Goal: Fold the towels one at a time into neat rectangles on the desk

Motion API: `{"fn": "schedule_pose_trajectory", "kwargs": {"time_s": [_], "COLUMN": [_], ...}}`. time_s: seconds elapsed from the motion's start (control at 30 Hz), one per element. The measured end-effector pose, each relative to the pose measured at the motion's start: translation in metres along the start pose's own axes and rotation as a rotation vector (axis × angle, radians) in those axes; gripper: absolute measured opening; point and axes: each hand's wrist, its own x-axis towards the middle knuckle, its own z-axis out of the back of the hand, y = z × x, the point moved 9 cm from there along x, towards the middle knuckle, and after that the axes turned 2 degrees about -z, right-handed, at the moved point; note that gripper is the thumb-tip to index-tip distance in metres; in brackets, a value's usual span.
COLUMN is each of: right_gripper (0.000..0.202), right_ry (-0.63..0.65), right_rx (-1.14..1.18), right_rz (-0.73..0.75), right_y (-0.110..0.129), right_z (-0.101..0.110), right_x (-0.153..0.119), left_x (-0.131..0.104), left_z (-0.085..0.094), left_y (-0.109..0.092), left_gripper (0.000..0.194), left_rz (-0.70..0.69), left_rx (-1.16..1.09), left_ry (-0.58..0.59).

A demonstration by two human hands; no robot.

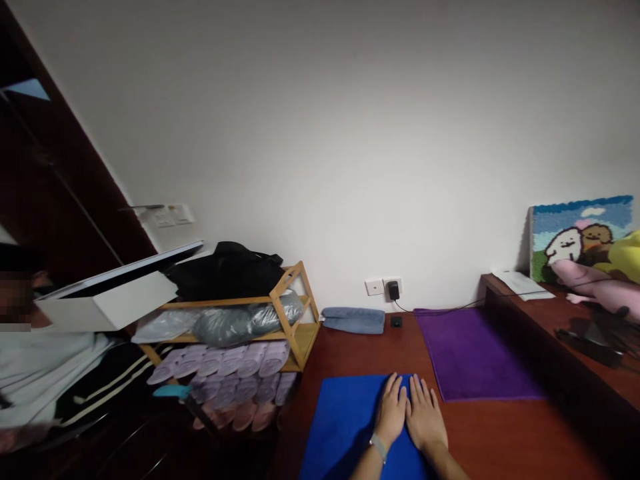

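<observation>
Both of my hands lie flat, side by side, on a blue cloth [340,413] spread over the reddish-brown table [500,433]. My left hand [391,412], with a pale band on its wrist, has its fingers stretched out on the cloth. Close against it, my right hand [425,413] rests palm down near the cloth's right edge, fingers straight. Neither hand holds anything. To the right lies a purple cloth [480,360]. A folded grey-blue towel [353,320] sits at the back of the table by the wall.
A wooden rack [300,333] with several slippers, wrapped bundles and a black bag [227,270] stands left. A person [55,380] sits beyond an open white box [110,303]. A black plug [393,290] trails a cable. The right ledge holds a pink plush toy [590,277] and picture [565,233].
</observation>
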Motion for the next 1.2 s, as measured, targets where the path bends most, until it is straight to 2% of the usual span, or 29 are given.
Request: {"fn": "schedule_pose_trajectory", "kwargs": {"time_s": [0.07, 0.13, 0.37, 0.43, 0.5, 0.57, 0.63, 0.67, 0.73, 0.8, 0.87, 0.9, 0.97, 1.1, 1.2], "right_gripper": [0.066, 0.067, 0.069, 0.069, 0.069, 0.07, 0.07, 0.07, 0.07, 0.07, 0.07, 0.07, 0.07, 0.07, 0.07], "right_ry": [-0.022, -0.049, -0.071, -0.067, -0.056, -0.047, -0.042, -0.04, -0.034, -0.026, -0.016, -0.012, -0.003, 0.006, 0.009], "right_rx": [0.008, 0.021, 0.065, 0.053, 0.03, 0.014, 0.001, -0.005, -0.014, -0.013, -0.009, -0.009, -0.02, -0.069, -0.08], "right_rz": [0.001, -0.016, -0.038, -0.038, -0.042, -0.047, -0.048, -0.046, -0.045, -0.047, -0.051, -0.051, -0.054, -0.062, -0.061], "right_y": [-0.001, -0.003, -0.007, -0.008, -0.008, -0.009, -0.009, -0.009, -0.008, -0.008, -0.008, -0.008, -0.008, -0.011, -0.009], "right_z": [-0.003, -0.003, -0.005, -0.005, -0.006, -0.006, -0.006, -0.006, -0.005, -0.004, -0.003, -0.003, -0.004, -0.007, -0.002], "right_x": [0.002, 0.003, 0.004, 0.003, 0.002, 0.002, 0.001, 0.001, 0.001, 0.0, -0.001, -0.001, -0.002, -0.003, -0.002], "left_x": [0.004, 0.002, -0.03, -0.04, -0.049, -0.055, -0.058, -0.06, -0.064, -0.072, -0.083, -0.09, -0.104, -0.134, -0.144], "left_z": [-0.006, 0.005, 0.097, 0.117, 0.138, 0.153, 0.157, 0.152, 0.129, 0.096, 0.071, 0.065, 0.067, 0.1, 0.117], "left_y": [0.009, 0.033, 0.169, 0.196, 0.213, 0.213, 0.196, 0.181, 0.146, 0.112, 0.097, 0.099, 0.119, 0.172, 0.185], "left_gripper": [0.059, 0.061, 0.066, 0.064, 0.061, 0.059, 0.057, 0.056, 0.055, 0.056, 0.059, 0.06, 0.062, 0.066, 0.066], "left_rz": [-0.041, -0.069, 0.161, 0.18, 0.2, 0.185, 0.12, 0.071, -0.054, -0.164, -0.167, -0.124, 0.003, 0.179, 0.21], "left_rx": [0.126, 0.26, 0.543, 0.589, 0.652, 0.703, 0.705, 0.688, 0.628, 0.562, 0.517, 0.508, 0.509, 0.532, 0.551], "left_ry": [0.054, 0.076, -0.018, -0.065, -0.15, -0.251, -0.318, -0.326, -0.284, -0.19, -0.116, -0.098, -0.095, -0.135, -0.165]}}
